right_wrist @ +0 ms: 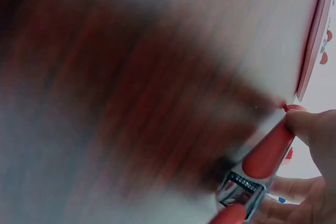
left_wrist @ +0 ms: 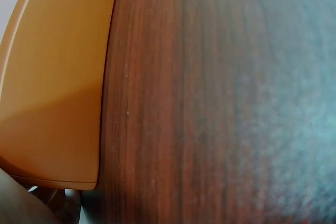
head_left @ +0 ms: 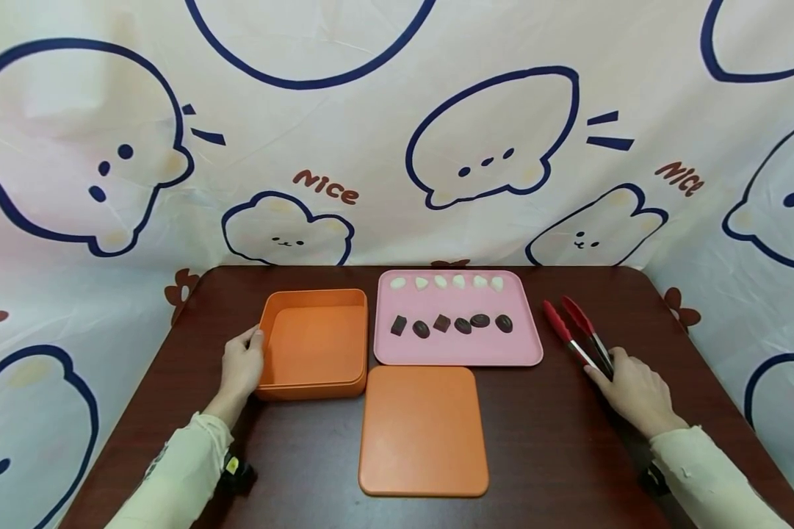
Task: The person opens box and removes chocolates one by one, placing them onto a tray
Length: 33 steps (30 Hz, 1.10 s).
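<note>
My left hand [head_left: 241, 364] holds the left wall of an open, square orange box [head_left: 314, 345], its thumb at the rim. In the left wrist view the box's outer wall [left_wrist: 52, 103] stands on the table, with part of the hand at the lower left corner. On the right, my right hand [head_left: 637, 393] grips a pair of tongs [head_left: 557, 321] with red tips and metal arms. Those tips are spread apart and point away from me, beside the pink tray. The tongs' red handle [right_wrist: 270, 153] shows under the thumb in the right wrist view.
The pink tray [head_left: 456, 353] bears a back row of white pieces [head_left: 441, 281] and a front row of dark chocolates [head_left: 442, 323]. A flat orange lid [head_left: 423, 433] lies in front of it. Patterned cloth [head_left: 383, 139] hangs behind the dark wooden table [head_left: 542, 441].
</note>
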Available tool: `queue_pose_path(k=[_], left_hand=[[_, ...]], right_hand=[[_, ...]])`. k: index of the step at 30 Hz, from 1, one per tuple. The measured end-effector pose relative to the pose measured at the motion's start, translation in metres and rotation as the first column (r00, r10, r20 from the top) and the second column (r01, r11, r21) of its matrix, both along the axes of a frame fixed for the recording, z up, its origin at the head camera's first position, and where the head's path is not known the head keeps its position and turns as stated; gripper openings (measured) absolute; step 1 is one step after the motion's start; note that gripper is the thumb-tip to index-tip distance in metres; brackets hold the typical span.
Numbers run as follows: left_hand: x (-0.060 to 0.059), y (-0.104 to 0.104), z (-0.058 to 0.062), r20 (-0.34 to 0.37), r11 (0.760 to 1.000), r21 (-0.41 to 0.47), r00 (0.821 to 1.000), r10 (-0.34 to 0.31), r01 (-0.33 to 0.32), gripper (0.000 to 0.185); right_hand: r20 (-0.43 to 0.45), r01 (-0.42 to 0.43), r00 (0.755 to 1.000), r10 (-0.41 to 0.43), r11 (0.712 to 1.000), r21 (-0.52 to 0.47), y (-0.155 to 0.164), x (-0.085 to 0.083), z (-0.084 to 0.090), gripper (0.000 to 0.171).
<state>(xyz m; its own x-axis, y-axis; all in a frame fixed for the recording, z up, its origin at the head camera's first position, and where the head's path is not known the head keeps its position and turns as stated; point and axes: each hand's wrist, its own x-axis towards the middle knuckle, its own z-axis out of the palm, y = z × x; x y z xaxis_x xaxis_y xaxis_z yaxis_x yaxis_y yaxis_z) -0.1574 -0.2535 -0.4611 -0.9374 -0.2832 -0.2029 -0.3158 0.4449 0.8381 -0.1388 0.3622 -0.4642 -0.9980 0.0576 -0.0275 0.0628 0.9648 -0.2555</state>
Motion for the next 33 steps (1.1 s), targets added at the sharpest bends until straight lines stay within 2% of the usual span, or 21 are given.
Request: queue_pose_path(k=[8, 13, 18, 22, 25, 33], left_hand=[[-0.004, -0.002, 0.001, 0.003, 0.997, 0.071, 1.0, -0.012, 0.012, 0.058], [-0.006, -0.005, 0.005, 0.043, 0.985, 0.17, 0.999, -0.028, 0.021, 0.06], [-0.003, -0.005, 0.013, 0.049, 0.979, 0.205, 0.998, -0.03, 0.019, 0.059], [-0.003, -0.002, 0.022, -0.049, 0.988, 0.151, 0.998, 0.027, -0.019, 0.054], [-0.003, 0.0, 0.031, -0.143, 0.996, 0.078, 0.988, 0.059, -0.048, 0.049], [0.003, 0.011, 0.052, -0.317, 0.996, -0.073, 0.948, 0.031, -0.057, 0.043]], right_hand=[[-0.002, -0.006, 1.0, 0.006, 1.0, 0.012, 0.001, 0.0, 0.001, 0.06], [0.006, 0.0, 1.0, 0.0, 1.0, 0.008, 0.004, -0.002, 0.002, 0.063], [-0.044, 0.003, 0.999, -0.004, 1.0, -0.013, 0.003, -0.004, 0.009, 0.068], [-0.158, -0.013, 0.987, 0.008, 0.999, -0.031, -0.004, -0.006, 0.017, 0.062], [-0.212, -0.019, 0.977, 0.009, 0.999, -0.044, -0.012, -0.007, 0.025, 0.057], [-0.271, -0.074, 0.961, 0.049, 0.994, -0.085, -0.043, -0.01, 0.046, 0.051]])
